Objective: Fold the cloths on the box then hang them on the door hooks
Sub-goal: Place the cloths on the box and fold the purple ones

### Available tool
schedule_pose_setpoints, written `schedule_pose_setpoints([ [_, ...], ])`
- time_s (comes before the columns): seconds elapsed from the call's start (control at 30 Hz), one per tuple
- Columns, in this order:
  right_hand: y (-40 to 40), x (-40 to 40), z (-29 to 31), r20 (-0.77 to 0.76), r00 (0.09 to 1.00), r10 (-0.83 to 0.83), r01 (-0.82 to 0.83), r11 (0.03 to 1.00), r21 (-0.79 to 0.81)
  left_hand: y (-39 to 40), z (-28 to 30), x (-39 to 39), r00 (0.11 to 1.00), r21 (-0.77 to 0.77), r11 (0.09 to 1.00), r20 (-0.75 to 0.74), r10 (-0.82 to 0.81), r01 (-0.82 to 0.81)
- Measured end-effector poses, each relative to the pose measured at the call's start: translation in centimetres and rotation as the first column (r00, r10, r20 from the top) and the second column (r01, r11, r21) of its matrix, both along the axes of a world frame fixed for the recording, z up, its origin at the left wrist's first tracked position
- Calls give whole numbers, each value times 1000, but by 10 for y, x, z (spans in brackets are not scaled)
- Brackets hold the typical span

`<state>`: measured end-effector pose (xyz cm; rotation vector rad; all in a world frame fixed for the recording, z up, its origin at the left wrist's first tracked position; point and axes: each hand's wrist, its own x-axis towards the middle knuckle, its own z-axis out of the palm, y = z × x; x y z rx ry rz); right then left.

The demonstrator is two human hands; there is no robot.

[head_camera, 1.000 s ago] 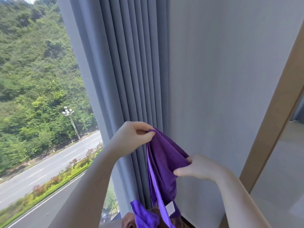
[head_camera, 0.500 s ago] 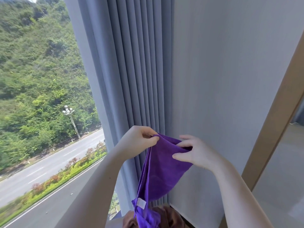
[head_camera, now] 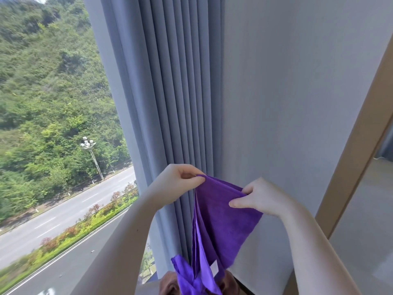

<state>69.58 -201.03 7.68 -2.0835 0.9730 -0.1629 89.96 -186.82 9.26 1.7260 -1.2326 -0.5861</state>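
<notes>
A purple cloth (head_camera: 221,222) hangs in the air in front of the grey curtain, held up by both hands along its top edge. My left hand (head_camera: 176,182) pinches the left top corner. My right hand (head_camera: 257,198) pinches the right top corner, thumb in front. A small white label shows near the cloth's lower edge. Its bottom end droops onto a brown cloth (head_camera: 168,284) lying at the frame's lower edge. The box and the door hooks are not in view.
A pleated grey curtain (head_camera: 170,92) hangs beside a large window (head_camera: 53,124) on the left. A plain grey wall (head_camera: 287,92) fills the middle. A wooden door frame (head_camera: 361,124) runs diagonally on the right.
My right hand moved up and to the right, drawing the cloth's top edge wider. The cloth now hangs flatter between the two hands, and the camera view shifted slightly.
</notes>
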Motion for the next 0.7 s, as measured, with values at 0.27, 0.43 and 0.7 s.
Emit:
schedule_pose_setpoints([
  [0.27,-10,-16,-9,40,995,-94,94,995,-8,9,1,17,983,-105,989,-158,91,-109],
  [0.43,-5,-12,-12,361,921,-145,171,984,-40,11,3,21,975,-136,977,-174,140,-165],
  [0.7,1,3,-13,697,673,-245,160,969,186,14,12,23,964,-174,967,-222,147,-187],
])
